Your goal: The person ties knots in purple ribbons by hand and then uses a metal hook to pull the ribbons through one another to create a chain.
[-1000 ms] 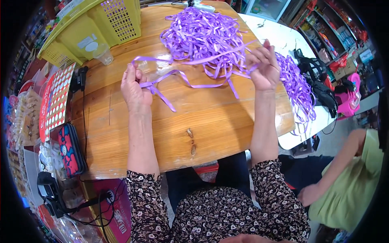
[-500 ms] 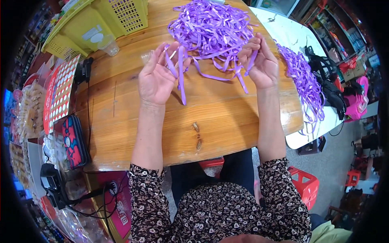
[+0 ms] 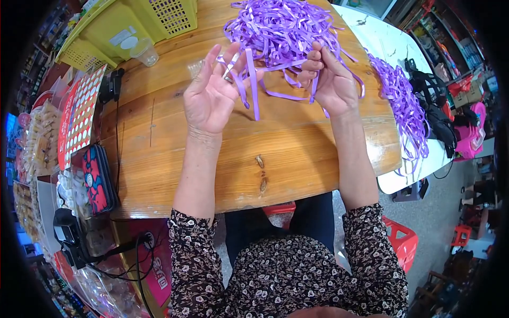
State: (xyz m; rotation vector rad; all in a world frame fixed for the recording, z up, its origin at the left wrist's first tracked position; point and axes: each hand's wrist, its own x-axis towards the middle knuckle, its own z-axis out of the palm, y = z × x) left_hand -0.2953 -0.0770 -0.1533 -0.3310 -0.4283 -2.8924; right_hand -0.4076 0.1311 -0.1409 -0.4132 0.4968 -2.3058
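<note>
My left hand (image 3: 213, 100) is palm up over the wooden table, with a ring on one finger. A purple ribbon (image 3: 253, 87) is caught among its fingertips, and a length hangs down beside the palm. The thumb stands apart from the other fingers. My right hand (image 3: 336, 87) has its fingers curled in against the thumb, pinching another stretch of purple ribbon (image 3: 314, 89) whose end dangles below. Behind both hands lies a big tangled heap of purple ribbon (image 3: 283, 32). A loose strand loops across the table between the hands.
On the wooden table (image 3: 222, 175) a yellow basket (image 3: 101, 40) and a clear plastic cup (image 3: 145, 53) stand far left. A red-and-blue zip case (image 3: 98, 180) lies at the left edge. More purple ribbon (image 3: 403, 111) covers a white table (image 3: 389, 183) at right, beside black straps. A red stool (image 3: 400, 244) stands below.
My left hand has shifted slightly right and its fingers have spread upward with the ribbon. My right hand has moved a little left, with its fingers drawn in more tightly.
</note>
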